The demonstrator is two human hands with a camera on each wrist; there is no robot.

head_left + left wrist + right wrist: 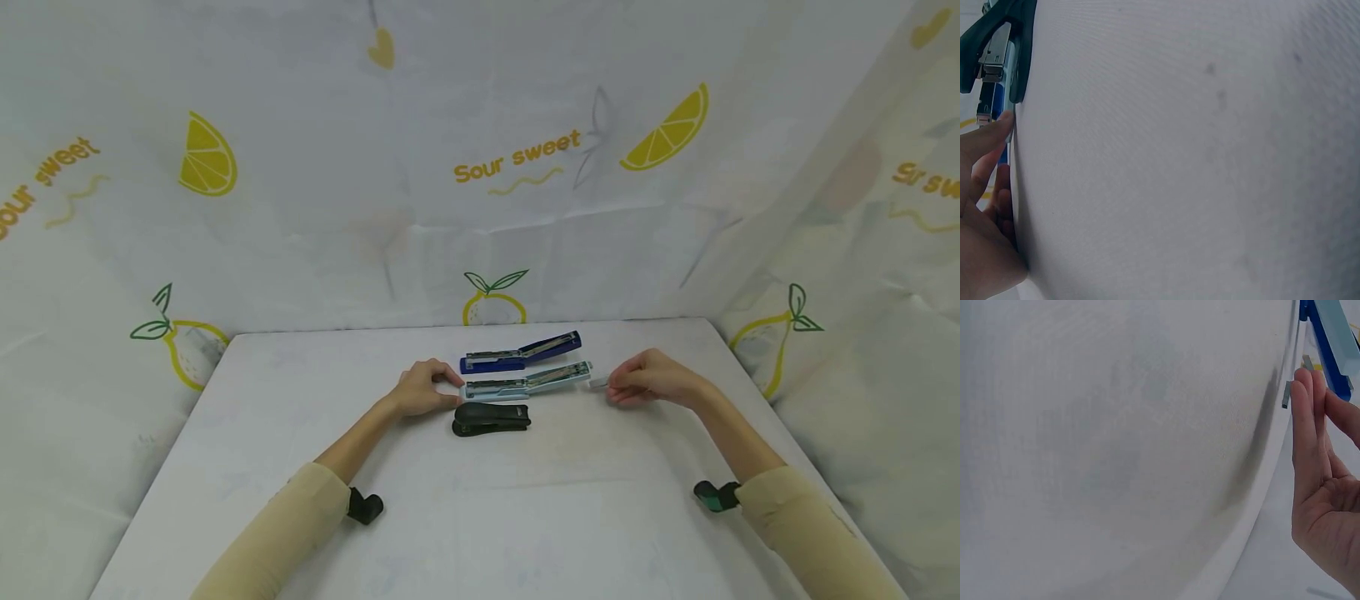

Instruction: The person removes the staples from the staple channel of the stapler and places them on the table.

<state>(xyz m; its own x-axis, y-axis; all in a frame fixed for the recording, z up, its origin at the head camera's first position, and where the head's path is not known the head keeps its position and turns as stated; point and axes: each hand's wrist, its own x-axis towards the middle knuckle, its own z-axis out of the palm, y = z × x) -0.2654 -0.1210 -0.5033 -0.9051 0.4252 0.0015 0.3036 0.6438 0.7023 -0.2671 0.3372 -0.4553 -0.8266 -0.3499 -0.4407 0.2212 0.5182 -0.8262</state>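
Observation:
A light blue stapler (497, 388) lies opened out on the table, its top arm swung up to the right. My left hand (424, 388) pinches its left end between thumb and fingers; the thumb (996, 130) shows at the stapler's base in the left wrist view. Off the stapler's right end, my right hand (651, 379) holds a small grey strip of staples (598, 382) by the fingertips. Part of that strip (1286, 395) sticks out past the fingers in the right wrist view.
Behind the light blue stapler lies a dark blue stapler (495, 361), also opened out. A black stapler (491, 418), folded together, lies in front, close to the left thumb. The white table (480, 525) meets a lemon-printed cloth (315, 250) at the back.

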